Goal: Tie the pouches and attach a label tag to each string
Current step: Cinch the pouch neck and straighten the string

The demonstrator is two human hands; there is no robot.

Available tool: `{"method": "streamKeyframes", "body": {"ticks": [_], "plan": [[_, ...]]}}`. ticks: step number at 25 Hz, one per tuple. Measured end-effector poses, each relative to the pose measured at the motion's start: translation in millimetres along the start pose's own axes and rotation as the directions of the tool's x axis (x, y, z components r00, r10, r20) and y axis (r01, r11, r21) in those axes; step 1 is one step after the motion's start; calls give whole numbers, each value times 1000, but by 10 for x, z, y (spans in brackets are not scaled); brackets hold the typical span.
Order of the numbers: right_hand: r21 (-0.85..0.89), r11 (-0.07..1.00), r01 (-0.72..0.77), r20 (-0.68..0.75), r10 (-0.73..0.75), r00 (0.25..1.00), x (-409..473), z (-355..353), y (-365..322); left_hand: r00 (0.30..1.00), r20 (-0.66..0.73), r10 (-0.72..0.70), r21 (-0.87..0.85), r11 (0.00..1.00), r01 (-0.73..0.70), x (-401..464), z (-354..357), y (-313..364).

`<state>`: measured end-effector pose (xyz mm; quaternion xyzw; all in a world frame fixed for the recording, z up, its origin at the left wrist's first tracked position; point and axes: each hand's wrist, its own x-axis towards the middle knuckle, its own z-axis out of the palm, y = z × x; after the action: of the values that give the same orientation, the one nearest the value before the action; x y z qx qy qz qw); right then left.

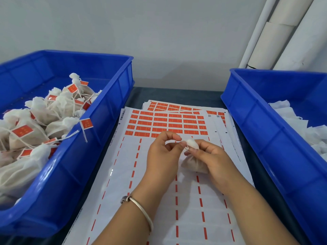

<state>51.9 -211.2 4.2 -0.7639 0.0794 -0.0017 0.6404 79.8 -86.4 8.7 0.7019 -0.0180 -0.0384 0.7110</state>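
Note:
A small white mesh pouch [193, 165] filled with brownish material hangs between my hands above the label sheets. My right hand [210, 156] grips its gathered neck. My left hand [163, 152] pinches the pouch's thin string beside the bunched white top [192, 144]. Under my hands lies a sheet of orange label stickers [166, 123]; its lower rows are peeled, leaving only orange dashes. More label sheets [177, 106] are stacked beneath it.
A blue bin [99, 121] on the left holds several tied pouches with orange tags [22, 131]. Another blue bin [261, 124] on the right holds white pouches [300, 128] without tags. White tubes [276, 36] lean against the wall at back right.

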Motion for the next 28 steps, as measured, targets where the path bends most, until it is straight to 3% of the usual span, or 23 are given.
{"method": "streamKeyframes", "body": {"ticks": [4,7,10,14,23,26,28], "plan": [[254,965,-73,148,35,988,-44,-11,-36,998,-58,10,28,1000,-8,21,-25,9],[309,946,-98,90,73,993,-29,-9,-19,995,-96,24,37,999,-21,-5,-6,26],[233,966,-114,-9,120,993,5,-8,24,995,-66,74,24,997,-72,-49,-4,8],[197,977,-87,-60,100,993,9,1,7,978,-6,207,277,941,-197,-82,12,-12],[17,999,-29,-69,30,997,-27,31,-29,976,19,216,407,890,-205,-64,16,36],[172,983,-65,-46,74,996,-20,27,-24,977,-7,212,394,899,-192,-35,14,18],[336,935,-112,70,94,993,-29,14,-30,981,-16,195,384,907,-174,-27,14,-1]]}}
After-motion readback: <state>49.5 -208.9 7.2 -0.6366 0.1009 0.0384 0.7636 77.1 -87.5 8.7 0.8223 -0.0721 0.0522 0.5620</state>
